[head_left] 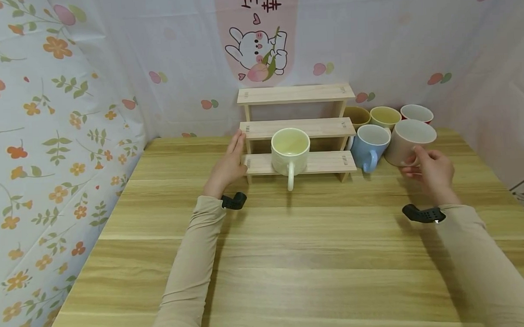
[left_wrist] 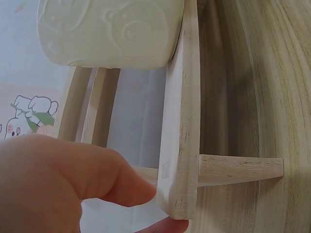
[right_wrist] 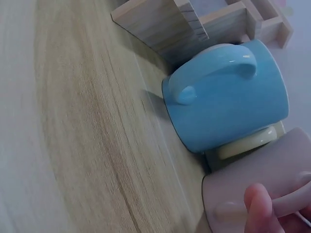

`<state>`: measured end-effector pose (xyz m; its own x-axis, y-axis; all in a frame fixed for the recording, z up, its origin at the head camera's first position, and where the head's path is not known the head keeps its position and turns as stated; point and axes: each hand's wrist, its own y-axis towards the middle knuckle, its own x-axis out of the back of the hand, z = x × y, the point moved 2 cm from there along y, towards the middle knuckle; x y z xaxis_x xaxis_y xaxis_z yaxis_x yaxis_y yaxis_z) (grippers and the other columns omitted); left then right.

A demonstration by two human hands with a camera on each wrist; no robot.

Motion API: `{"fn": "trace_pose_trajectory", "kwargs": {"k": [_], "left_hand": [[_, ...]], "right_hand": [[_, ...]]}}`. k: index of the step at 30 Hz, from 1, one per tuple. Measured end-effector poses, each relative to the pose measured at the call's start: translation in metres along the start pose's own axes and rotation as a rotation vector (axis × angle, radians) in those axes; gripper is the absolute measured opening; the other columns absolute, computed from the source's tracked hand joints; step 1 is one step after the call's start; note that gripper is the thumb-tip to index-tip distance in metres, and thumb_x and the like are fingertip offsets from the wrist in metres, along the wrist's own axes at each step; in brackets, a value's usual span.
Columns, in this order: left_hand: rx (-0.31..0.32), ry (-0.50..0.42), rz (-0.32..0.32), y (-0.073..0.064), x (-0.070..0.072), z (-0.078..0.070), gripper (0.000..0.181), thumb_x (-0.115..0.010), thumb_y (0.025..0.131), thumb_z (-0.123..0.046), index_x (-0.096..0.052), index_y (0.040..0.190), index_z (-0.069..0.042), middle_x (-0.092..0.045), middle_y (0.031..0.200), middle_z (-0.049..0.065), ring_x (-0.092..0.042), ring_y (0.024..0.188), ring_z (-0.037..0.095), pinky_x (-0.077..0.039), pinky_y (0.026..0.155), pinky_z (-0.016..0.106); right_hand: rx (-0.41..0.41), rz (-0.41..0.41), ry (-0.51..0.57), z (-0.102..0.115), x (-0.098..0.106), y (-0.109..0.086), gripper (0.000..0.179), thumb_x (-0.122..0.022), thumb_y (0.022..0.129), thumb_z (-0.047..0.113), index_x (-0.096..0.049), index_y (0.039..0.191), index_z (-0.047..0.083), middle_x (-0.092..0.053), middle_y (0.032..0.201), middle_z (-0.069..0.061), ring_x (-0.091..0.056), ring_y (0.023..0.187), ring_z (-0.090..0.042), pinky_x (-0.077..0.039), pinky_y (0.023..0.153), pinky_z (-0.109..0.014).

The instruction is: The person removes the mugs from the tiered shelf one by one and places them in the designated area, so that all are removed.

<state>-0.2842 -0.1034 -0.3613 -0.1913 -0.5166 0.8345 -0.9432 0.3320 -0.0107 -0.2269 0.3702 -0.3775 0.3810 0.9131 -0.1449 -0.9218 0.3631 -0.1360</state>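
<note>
On the right, my right hand (head_left: 435, 173) grips the handle of a pale pink mug (head_left: 407, 141), which stands on the table. In the right wrist view, fingertips (right_wrist: 257, 206) show at that handle. A light blue mug (head_left: 371, 143) stands just left of it, handle facing forward. My left hand (head_left: 227, 167) rests against the left end of a three-step wooden shelf (head_left: 255, 164), fingers straight along its side. The left wrist view shows the thumb (left_wrist: 131, 187) at the lowest board's end. A cream mug (head_left: 283, 158) with embossed bears sits on that lowest step, handle forward.
Behind the blue and pink mugs stand a brown-yellow mug (head_left: 357, 116), a yellow mug (head_left: 385, 117) and a white-lined mug with red outside (head_left: 417, 113). A printed cloth (head_left: 175, 51) hangs at the back and left of the wooden table (head_left: 308, 258).
</note>
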Motion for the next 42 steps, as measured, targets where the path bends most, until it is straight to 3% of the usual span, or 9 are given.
{"fn": "trace_pose_trajectory", "kwargs": {"k": [6,11,27,36,42], "left_hand": [[-0.001,0.003,0.002,-0.001,0.001,-0.002,0.088,-0.052,0.088,-0.003,0.003,0.155,-0.018,0.010,0.161,-0.007,-0.041,0.058,0.020,-0.031,0.050,0.025],[-0.001,-0.010,-0.002,-0.002,0.001,-0.002,0.087,-0.052,0.089,-0.002,0.002,0.155,-0.018,0.010,0.161,-0.007,-0.038,0.056,0.019,-0.031,0.050,0.025],[-0.006,-0.025,-0.002,-0.001,0.000,-0.001,0.088,-0.052,0.089,-0.002,0.003,0.155,-0.019,0.012,0.161,-0.008,-0.043,0.061,0.021,-0.032,0.051,0.026],[0.006,-0.018,0.002,-0.001,0.001,-0.001,0.089,-0.053,0.089,-0.003,0.003,0.155,-0.021,0.012,0.161,-0.011,-0.046,0.063,0.022,-0.032,0.051,0.026],[0.003,-0.026,-0.001,0.000,0.000,0.000,0.088,-0.052,0.089,-0.002,0.004,0.155,-0.020,0.012,0.160,-0.011,-0.049,0.068,0.024,-0.032,0.051,0.025]], "right_hand": [[-0.002,-0.140,-0.060,0.003,0.000,-0.010,0.022,-0.063,0.091,0.027,-0.045,0.097,0.014,-0.047,0.094,0.001,-0.062,0.051,-0.008,-0.051,0.047,-0.020],[0.039,-0.185,-0.042,0.008,-0.007,-0.021,0.018,-0.062,0.091,0.023,-0.047,0.096,0.015,-0.045,0.095,0.000,-0.059,0.049,-0.006,-0.050,0.045,-0.019],[0.042,0.027,-0.028,-0.012,-0.037,-0.050,0.014,-0.058,0.094,0.019,-0.054,0.087,0.008,-0.059,0.071,0.004,-0.059,0.050,-0.009,-0.051,0.047,-0.021],[0.048,0.122,-0.114,-0.028,-0.075,-0.067,0.019,-0.054,0.095,0.015,-0.060,0.077,0.014,-0.058,0.068,0.005,-0.058,0.052,-0.008,-0.049,0.047,-0.020],[-0.003,0.171,-0.151,-0.036,-0.100,-0.077,0.023,-0.053,0.096,0.018,-0.058,0.074,0.013,-0.056,0.067,0.006,-0.056,0.051,-0.006,-0.049,0.048,-0.020]]}}
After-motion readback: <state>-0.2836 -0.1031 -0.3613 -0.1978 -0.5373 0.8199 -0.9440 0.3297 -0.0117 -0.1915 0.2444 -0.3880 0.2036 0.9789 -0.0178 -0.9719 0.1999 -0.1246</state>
